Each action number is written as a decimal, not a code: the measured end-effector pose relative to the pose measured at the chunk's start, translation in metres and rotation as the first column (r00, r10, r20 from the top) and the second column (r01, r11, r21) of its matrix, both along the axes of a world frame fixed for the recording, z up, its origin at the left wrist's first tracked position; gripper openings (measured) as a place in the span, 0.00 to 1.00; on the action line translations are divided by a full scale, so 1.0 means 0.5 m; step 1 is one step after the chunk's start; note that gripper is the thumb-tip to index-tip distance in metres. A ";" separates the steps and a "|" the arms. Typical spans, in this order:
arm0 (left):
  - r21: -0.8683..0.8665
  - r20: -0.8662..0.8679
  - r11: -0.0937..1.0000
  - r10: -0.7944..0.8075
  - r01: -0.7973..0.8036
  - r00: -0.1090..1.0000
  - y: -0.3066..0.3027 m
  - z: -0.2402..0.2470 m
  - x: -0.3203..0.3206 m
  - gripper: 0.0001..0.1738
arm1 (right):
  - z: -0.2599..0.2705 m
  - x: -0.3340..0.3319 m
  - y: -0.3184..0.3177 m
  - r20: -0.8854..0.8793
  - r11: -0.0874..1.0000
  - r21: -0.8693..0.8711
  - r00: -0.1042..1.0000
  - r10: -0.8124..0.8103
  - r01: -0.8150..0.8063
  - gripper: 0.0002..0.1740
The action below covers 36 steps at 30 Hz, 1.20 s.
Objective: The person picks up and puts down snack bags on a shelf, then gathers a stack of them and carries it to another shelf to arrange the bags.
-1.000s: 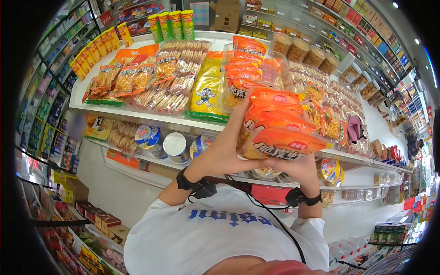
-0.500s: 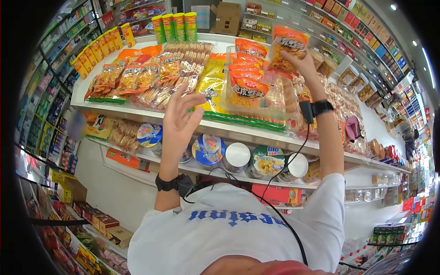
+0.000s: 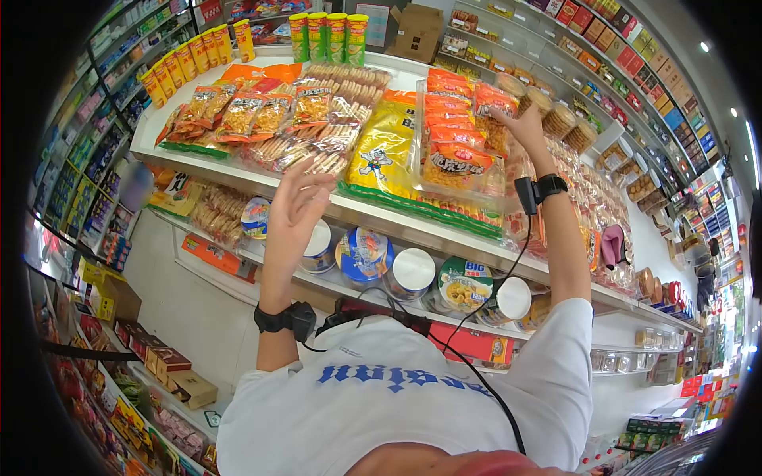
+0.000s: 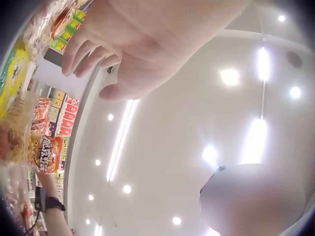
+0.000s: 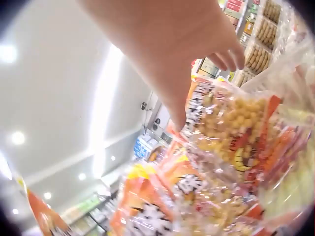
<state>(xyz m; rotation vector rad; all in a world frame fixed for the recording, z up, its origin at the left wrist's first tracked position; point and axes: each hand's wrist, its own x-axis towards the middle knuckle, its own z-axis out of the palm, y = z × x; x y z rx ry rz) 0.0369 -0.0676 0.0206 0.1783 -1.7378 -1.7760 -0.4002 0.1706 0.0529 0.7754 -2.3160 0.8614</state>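
At left, the left hand point(image 3: 298, 198) hangs loose, holding nothing, by the near edge of the shelf point(image 3: 381, 216). Rightward, orange packets point(image 3: 454, 165) marked 脆皮 fill a clear tray point(image 3: 490, 186); nearer, 1 green lid point(image 3: 463, 284) reads BIG. At the tray's far right, the right hand point(image 3: 527, 131) pinches 1 snack bag point(image 5: 234, 120) between thumb and fingers; whether it rests inside, I can't tell. Probably light, soft, slick and crushable, best taken by its sealed edge.

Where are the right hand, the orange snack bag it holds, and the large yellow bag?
Right hand point(image 3: 527, 130), head view: middle of it.
Orange snack bag point(image 3: 496, 97), head view: upper front.
Large yellow bag point(image 3: 386, 136), head view: middle of front.
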 end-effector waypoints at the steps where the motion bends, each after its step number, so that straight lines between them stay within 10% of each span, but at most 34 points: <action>1: -0.009 0.026 1.000 0.005 -0.005 1.000 -0.001 -0.002 -0.002 0.29 | -0.006 -0.003 0.008 -0.092 0.997 0.069 0.995 -0.031 0.037 0.57; 3: -0.006 0.046 0.999 -0.049 0.049 0.998 0.004 -0.008 -0.013 0.26 | 0.004 0.012 0.021 -0.280 0.973 0.195 0.958 -0.068 0.126 0.47; 7: -0.289 0.145 0.948 -0.092 0.131 0.985 0.037 -0.006 -0.059 0.19 | 0.027 0.040 0.000 0.400 0.908 0.293 0.901 0.169 -0.300 0.30; 10: -0.701 -0.060 0.709 -0.156 0.070 0.986 0.069 -0.015 -0.121 0.16 | -0.033 -0.005 -0.001 0.661 0.805 0.206 0.686 0.305 -0.557 0.27; 17: -0.780 -0.049 0.612 -0.273 0.134 0.961 0.116 -0.032 -0.177 0.20 | -0.021 -0.029 0.014 0.567 0.844 0.105 0.729 0.384 -0.526 0.23; 22: -0.782 0.049 0.600 -0.214 0.171 0.976 0.100 -0.049 -0.194 0.25 | 0.100 0.159 0.042 0.287 0.824 -0.371 0.791 0.540 -0.427 0.22; 28: -0.813 0.071 0.567 -0.131 0.134 0.989 0.133 -0.073 -0.230 0.27 | 0.062 0.348 0.016 0.518 0.759 -0.007 0.646 0.560 -0.652 0.13; 36: -0.804 0.008 0.587 -0.149 0.095 0.989 0.105 -0.094 -0.245 0.23 | -0.028 0.292 -0.057 0.324 0.724 0.132 0.720 0.614 -0.677 0.20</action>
